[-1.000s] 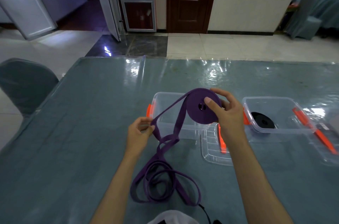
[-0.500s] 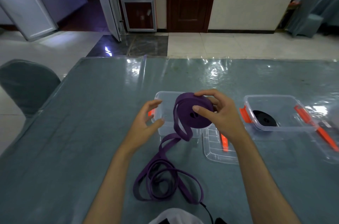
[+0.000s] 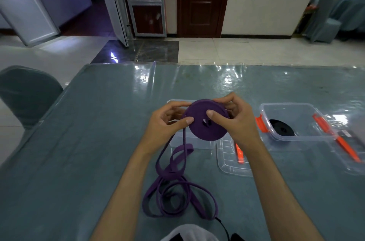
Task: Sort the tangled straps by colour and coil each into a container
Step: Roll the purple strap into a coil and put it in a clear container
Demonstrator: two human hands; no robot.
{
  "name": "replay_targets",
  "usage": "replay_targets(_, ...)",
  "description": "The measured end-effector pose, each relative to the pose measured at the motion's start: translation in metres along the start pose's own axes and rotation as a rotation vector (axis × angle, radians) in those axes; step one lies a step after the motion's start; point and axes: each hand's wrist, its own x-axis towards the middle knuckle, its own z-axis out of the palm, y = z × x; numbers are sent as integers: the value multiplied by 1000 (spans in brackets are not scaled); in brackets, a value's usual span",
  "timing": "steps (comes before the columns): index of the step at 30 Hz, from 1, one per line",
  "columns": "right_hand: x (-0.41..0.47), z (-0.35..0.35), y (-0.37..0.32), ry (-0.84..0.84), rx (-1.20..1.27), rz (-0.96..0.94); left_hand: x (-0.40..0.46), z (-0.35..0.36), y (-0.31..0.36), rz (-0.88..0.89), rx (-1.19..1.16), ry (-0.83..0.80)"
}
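A purple strap coil (image 3: 205,129) is held upright above the table between both hands. My right hand (image 3: 236,120) grips its right side, thumb on the face and fingers over the top edge. My left hand (image 3: 167,120) pinches the coil's left rim with thumb and fingers. The strap's loose tail (image 3: 175,189) hangs down and lies in loops on the table near me. Behind the coil stands an open clear container (image 3: 189,142) with an orange clip. A second clear container (image 3: 294,120) on the right holds a coiled black strap (image 3: 281,127).
A clear lid (image 3: 229,159) with an orange clip lies on the table between the containers. Another lid (image 3: 355,161) with an orange clip lies at the far right. A grey-covered chair (image 3: 27,94) stands at the table's left edge. The table's plastic cover is glossy.
My left hand let go of the stretched strap, came up and took hold of the coil's left rim. The coil has turned face-on and looks thicker; the slack tail dropped lower.
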Motion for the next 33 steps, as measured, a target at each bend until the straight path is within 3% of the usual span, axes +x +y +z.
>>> replay_targets(3, 2, -1, 5, -38, 38, 88, -1, -3, 0, 22, -31, 29)
replay_targets(8, 3, -13, 5, -296, -21, 227, -2, 5, -5, 0, 17, 228)
replay_targets(14, -7, -12, 13, -110, 36, 121, -5, -4, -8, -94, -60, 52)
replay_targets(20, -9, -1, 21, -114, 81, 226, -6, -2, -13, -69, -49, 172)
replay_targets(24, -8, 1, 25, -78, 73, 173, -6, -10, -12, -119, -47, 96)
replay_targets(30, 1, -16, 25, -246, 18, 299, -7, 5, -13, -90, 15, 203)
replay_targets(33, 0, -18, 25, -107, -16, 200, -7, 6, -18, -132, -48, 121)
